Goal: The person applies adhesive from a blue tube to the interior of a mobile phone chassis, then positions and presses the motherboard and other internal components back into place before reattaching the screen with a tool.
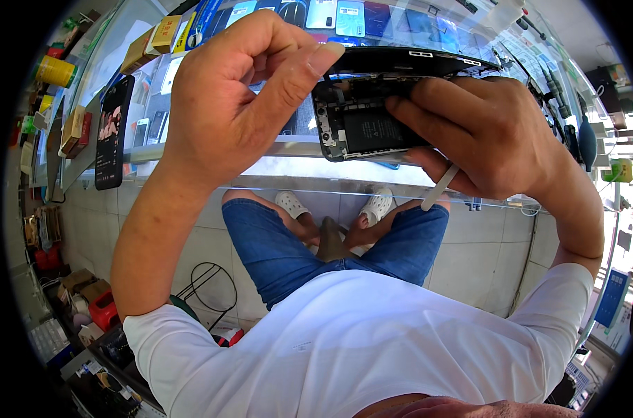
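Observation:
An opened smartphone (379, 129) lies at the counter's near edge, its dark battery and inner parts bare. Its black screen panel (393, 61) is lifted along the far side, tilted up from the body. My left hand (236, 90) is closed, with thumb and finger pinching the panel's left corner. My right hand (480, 132) bends over the phone's right half, fingertips reaching in between panel and body. From under its fingers sticks a thin, pale, flat pry stick (440, 188). The fingertips' exact contact inside the phone is hidden.
A glass display counter (288, 150) holds several phones under its top. Another phone with a lit screen (113, 132) stands at the left beside small boxes (76, 131). Screwdrivers (557, 90) and a dark blower bulb (587, 143) lie at the right. A wire stand (212, 285) is on the floor.

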The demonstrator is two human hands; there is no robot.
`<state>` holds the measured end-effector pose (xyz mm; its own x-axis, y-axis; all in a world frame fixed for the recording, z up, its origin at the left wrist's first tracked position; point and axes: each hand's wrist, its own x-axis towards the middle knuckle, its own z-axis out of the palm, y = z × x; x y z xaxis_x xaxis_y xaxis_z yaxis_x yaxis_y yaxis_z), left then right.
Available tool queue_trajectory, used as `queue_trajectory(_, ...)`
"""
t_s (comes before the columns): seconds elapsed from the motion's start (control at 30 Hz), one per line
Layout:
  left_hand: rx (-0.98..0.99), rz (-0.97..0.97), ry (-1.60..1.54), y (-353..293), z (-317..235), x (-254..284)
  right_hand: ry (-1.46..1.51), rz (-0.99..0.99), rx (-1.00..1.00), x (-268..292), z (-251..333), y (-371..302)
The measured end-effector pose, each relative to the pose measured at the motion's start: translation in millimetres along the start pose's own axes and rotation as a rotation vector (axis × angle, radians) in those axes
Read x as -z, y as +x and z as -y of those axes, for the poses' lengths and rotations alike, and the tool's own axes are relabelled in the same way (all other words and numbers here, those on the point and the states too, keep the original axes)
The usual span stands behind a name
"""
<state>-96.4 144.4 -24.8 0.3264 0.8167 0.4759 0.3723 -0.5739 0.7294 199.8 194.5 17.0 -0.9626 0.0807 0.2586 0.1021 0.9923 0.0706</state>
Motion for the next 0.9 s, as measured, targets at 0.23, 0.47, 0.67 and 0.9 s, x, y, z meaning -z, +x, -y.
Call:
queue_trajectory(0.23,0.059,-0.023,-0.015,1,-4,-2,-0.03,-0.006,0.044,1,0,2)
queue_trajectory(0.47,0.052,-0.125,-0.055,-1,-7,-9,0.106,-0.02,-0.14,-7,9,-9)
queue_trajectory(0.67,0.09,-0.106,-0.019,-2,-13,-6,0.174,-0.031,-0.151,-6,10,-8)
queue_trajectory(0.9,0.051,-0.046,-0.005,-3,-13,-8,0.135,-0.031,-0.205,-5,15,-11)
